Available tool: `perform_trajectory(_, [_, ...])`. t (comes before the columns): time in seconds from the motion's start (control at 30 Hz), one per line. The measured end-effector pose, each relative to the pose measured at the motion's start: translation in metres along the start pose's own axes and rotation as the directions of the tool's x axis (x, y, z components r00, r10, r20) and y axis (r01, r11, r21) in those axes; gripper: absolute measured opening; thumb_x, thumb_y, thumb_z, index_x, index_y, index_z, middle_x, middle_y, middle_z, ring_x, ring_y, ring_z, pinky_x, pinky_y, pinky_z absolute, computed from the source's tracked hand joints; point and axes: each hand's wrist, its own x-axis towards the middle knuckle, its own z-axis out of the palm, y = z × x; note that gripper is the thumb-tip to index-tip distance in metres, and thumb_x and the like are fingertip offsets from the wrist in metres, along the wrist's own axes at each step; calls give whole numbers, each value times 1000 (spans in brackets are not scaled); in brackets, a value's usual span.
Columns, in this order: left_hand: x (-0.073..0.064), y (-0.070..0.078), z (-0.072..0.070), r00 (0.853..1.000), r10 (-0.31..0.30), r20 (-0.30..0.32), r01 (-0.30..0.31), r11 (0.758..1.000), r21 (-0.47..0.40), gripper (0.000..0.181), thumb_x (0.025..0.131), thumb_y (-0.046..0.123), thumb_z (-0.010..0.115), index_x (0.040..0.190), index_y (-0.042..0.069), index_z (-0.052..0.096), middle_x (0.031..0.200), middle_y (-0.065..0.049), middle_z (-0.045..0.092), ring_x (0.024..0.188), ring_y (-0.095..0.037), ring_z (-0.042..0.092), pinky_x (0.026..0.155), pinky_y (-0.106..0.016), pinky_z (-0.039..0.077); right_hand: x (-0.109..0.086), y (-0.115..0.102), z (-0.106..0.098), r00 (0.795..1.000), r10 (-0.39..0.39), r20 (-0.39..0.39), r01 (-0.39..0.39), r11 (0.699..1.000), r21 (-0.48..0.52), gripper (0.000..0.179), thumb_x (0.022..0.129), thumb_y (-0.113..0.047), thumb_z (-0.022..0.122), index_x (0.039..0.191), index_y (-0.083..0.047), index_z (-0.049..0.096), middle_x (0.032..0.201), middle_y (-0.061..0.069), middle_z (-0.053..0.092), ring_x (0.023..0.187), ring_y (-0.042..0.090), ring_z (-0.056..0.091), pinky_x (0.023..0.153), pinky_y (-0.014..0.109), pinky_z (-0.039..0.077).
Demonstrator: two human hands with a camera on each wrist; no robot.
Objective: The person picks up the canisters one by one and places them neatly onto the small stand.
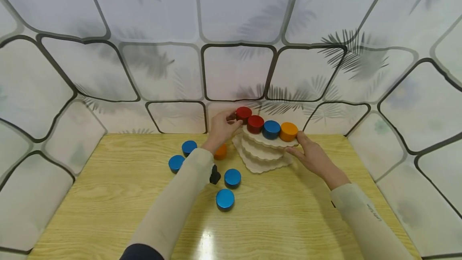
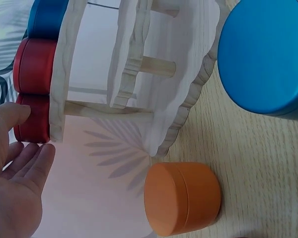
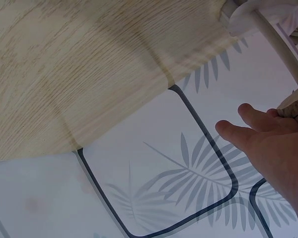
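Note:
A pale wooden tiered stand with wavy edges stands near the wall, its curved shelves joined by round posts. Along its top shelf sit two red tins, a blue tin and an orange tin. My left hand is at the shelf's left end, thumb and fingers about the outermost red tin. At the opposite end, my right hand holds the shelf's edge, one finger against the orange tin. In the right wrist view, only part of the stand shows beyond the fingers.
Several blue tins stand on the wooden table, left and front of the stand. Another orange tin is on the table beside the stand, partly behind my left wrist. A patterned wall covering rises behind.

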Motion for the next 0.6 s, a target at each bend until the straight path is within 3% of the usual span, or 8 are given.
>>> perform_trajectory(0.1, [0,-1,1,1000,8,-3,-8,1000,-19,49,96,7,76,143,-1,64,126,-23,71,117,-35,70,100,-36,61,0,0,1,1000,1,-2,-1,1000,1,55,108,-45,58,131,1,40,132,28,57,99,39,61,89,54,52])
perform_trajectory(0.27, [0,-3,2,1000,13,-5,-13,999,-29,50,96,7,76,144,-1,63,126,-23,71,117,-34,71,100,-37,61,1,1,1,1000,-7,-8,7,1000,4,51,108,-44,59,125,0,39,112,20,55,85,32,55,79,46,46])
perform_trajectory(0.6, [-3,-9,2,1000,17,-26,-18,1000,-26,47,96,8,76,141,0,66,127,-24,72,116,-35,71,100,-37,61,0,2,1,1000,-10,-7,10,1000,-1,51,108,-44,59,123,0,38,112,19,54,85,31,54,79,45,45])
